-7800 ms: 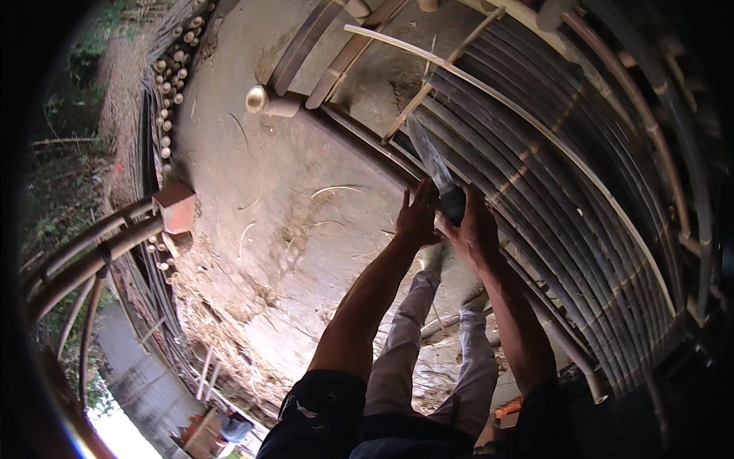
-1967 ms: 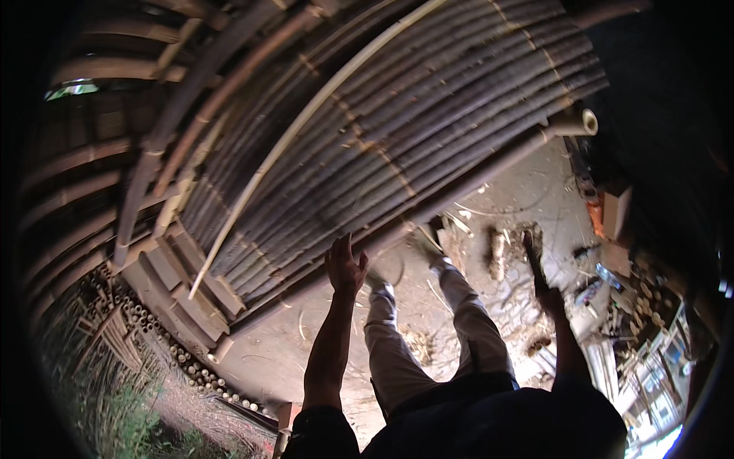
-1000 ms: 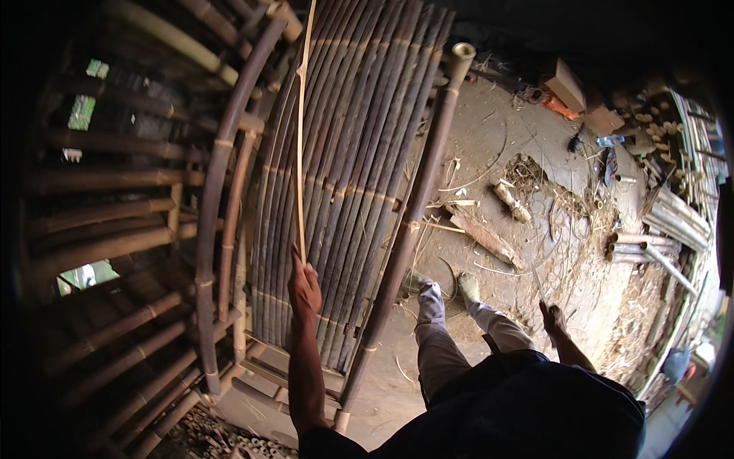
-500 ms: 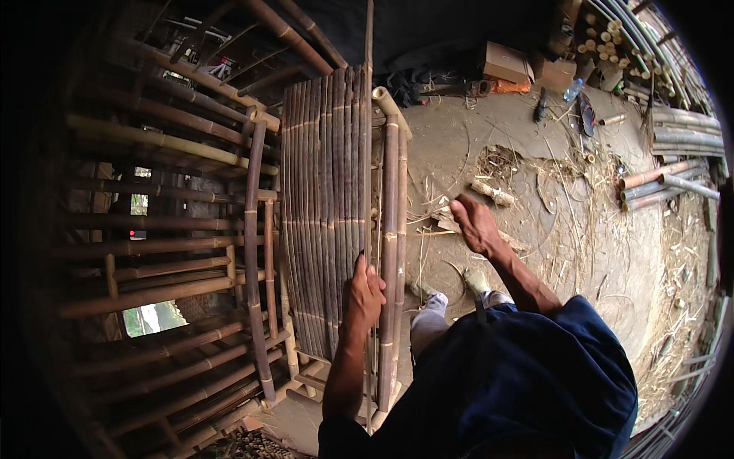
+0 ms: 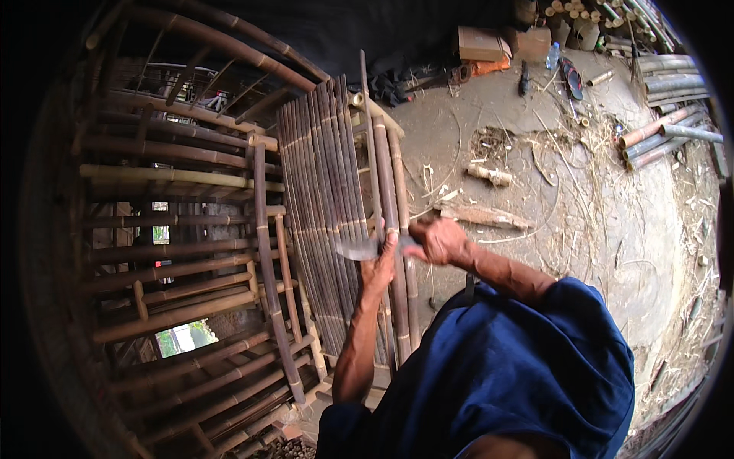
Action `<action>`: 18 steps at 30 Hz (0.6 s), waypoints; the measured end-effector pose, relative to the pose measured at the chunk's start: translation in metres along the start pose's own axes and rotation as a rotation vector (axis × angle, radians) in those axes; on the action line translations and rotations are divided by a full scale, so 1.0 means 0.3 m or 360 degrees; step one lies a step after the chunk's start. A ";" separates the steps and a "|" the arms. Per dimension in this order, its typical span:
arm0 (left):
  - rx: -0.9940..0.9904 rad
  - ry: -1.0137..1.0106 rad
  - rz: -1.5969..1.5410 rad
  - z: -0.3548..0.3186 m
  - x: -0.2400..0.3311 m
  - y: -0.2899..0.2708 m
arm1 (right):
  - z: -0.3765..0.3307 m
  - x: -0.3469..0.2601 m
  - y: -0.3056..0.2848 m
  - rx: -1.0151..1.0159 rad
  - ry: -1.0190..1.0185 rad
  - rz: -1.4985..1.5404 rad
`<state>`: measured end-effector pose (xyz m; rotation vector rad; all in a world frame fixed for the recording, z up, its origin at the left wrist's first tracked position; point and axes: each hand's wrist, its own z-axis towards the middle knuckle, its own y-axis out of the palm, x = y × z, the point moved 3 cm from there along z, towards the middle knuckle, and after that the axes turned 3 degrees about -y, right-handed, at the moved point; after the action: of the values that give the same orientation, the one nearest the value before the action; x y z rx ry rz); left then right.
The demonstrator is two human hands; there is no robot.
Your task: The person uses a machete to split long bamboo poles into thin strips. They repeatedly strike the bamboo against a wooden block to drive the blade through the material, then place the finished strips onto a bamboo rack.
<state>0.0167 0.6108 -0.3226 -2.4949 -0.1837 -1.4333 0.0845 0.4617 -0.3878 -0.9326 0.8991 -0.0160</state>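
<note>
My left hand (image 5: pixel 378 268) is closed round a long, narrow bamboo strip (image 5: pixel 368 122), its thumb pointing up along it. The strip runs lengthwise beside the dark bamboo slats (image 5: pixel 321 168) of a bench, a little apart from their right edge. My right hand (image 5: pixel 437 240) is closed at the strip's right side, gripping a knife (image 5: pixel 356 250). Its blurred blade reaches left across the strip by my left thumb, over the slats; whether it touches the strip I cannot tell. My right fingers hide the knife's handle.
A bamboo rail (image 5: pixel 396 287) runs along the bench's right side. Bamboo framework (image 5: pixel 264 229) stands to the left. On the floor lie a split bamboo piece (image 5: pixel 489 216), a short log (image 5: pixel 489 175) and shavings. Cardboard boxes (image 5: pixel 482 42), a bottle (image 5: pixel 553 55) and stacked bamboo poles (image 5: pixel 673 80) are farther off.
My right hand has come left from above the floor to the strip, bringing the knife across it. The strip has shifted away from the slats, with my left hand still on it.
</note>
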 end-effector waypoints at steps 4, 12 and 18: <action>-0.0175 0.0202 0.0111 -0.167 0.049 0.010 | 0.136 0.260 -0.125 0.0129 0.0754 -0.0145; 0.0068 0.0173 0.0130 -0.104 0.000 -0.085 | 0.032 -0.131 -0.007 -0.0229 0.0023 0.0109; -0.0252 0.0340 0.0643 -0.399 0.046 -0.075 | 0.296 0.343 -0.211 0.0064 0.0903 -0.0019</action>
<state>-0.0810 0.5983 -0.2495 -2.2927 0.4634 -1.5645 0.2335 0.4445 -0.3874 -0.9093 1.4102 -0.3209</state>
